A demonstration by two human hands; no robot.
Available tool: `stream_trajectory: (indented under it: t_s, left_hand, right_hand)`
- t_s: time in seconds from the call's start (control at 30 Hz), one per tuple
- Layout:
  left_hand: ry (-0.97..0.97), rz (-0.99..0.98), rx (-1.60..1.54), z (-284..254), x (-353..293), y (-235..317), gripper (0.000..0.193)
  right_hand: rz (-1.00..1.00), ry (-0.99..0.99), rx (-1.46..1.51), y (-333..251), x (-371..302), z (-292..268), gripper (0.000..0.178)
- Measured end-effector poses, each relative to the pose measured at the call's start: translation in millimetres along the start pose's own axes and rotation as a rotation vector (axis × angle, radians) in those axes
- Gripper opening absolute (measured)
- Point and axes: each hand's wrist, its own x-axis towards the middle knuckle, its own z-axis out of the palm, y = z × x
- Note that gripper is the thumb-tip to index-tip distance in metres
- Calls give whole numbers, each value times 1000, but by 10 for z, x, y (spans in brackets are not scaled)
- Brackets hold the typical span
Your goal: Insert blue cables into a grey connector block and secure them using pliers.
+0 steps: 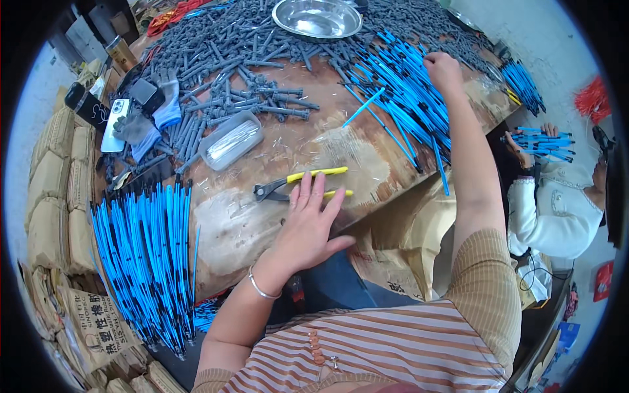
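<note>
My left hand (pixel 308 229) lies with fingers spread over a pair of cutting pliers (pixel 267 191) with yellow handles, its fingertips touching the upper handle without wrapping round it. Farther off, my right hand (pixel 445 73) is at the right edge of a heap of thin blue rods with black parts (pixel 393 82). Its fingers are curled together, and whatever they hold is hidden. A clear plastic box (pixel 230 141) holding thin pale pins stands beyond the pliers. Loose pins lie scattered on the worn brown tabletop (pixel 308 141).
Grey bolt-like pieces (pixel 223 56) cover the far table around a steel bowl (pixel 317 18). More blue rods (pixel 147 255) fan over the left edge. Gloves (pixel 169 98) and a phone (pixel 116 126) lie left. Another person's hand (pixel 521 154) holds blue rods at right. Paper sacks (pixel 49 190) are stacked left.
</note>
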Motion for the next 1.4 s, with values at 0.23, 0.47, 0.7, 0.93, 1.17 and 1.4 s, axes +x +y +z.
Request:
stream_trajectory:
  t_s: [0.23, 0.47, 0.7, 0.93, 1.17, 1.4]
  left_hand:
    - [330, -259, -678, -93, 368, -77, 45]
    - [444, -451, -1022, -34, 333, -220, 24]
    - [366, -642, -1468, -42, 315, -389, 17]
    - [326, -417, -2159, -228, 339, -391, 14]
    - [434, -278, -2017, -165, 319, -145, 17]
    - [-11, -9, -2349, -76, 192, -523, 18]
  right_hand:
    - [239, -84, -286, -454, 188, 704, 27]
    - [-176, -132, -488, -947, 141, 610, 23]
    - [-487, 227, -431, -1279, -83, -905, 13]
    - [-394, -749, 923, -1643, -1402, -1533, 21]
    - [-335, -749, 769, -1621, -2001, -1054, 16]
    - [35, -197, -89, -400, -707, -328, 29]
